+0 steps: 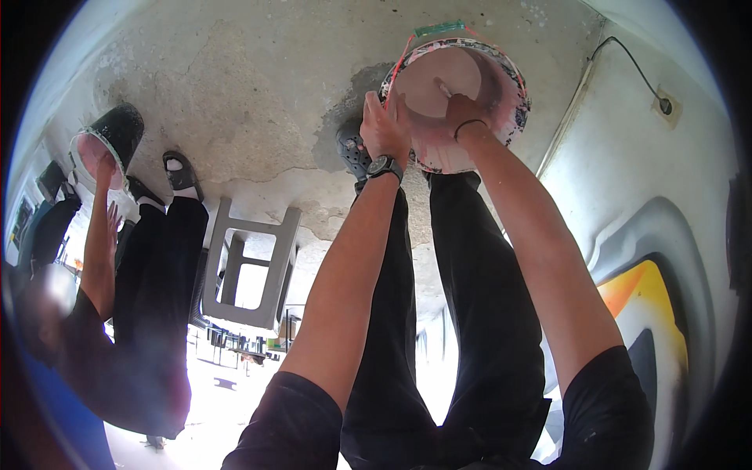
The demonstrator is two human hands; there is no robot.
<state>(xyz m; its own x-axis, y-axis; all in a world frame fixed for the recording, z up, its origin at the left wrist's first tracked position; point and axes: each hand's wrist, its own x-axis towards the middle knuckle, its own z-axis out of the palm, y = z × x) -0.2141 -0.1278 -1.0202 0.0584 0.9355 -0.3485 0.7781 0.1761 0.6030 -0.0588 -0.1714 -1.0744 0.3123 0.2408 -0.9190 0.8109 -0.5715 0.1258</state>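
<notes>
A large bucket point(513, 98) stands on the floor in front of me, its rim and side smeared with dark and pale splashes. Pinkish liquid or paste lies inside it. My left hand point(384, 133), with a watch on the wrist, is closed on the bucket's left rim. Down inside the bucket is my right hand point(468, 115), its fingers curled. A small pale tip shows ahead of those fingers; I cannot tell whether it is a fingertip or a held thing. A red cord handle with a green grip point(440, 29) lies at the far rim.
At left, another person reaches one hand into a tilted dark bucket point(125, 129) with pink inside. A grey plastic stool point(266, 231) is between us. On the right, a painted wall point(627, 157) has a socket point(666, 106) with a black cable. The concrete floor has a damp patch point(333, 133).
</notes>
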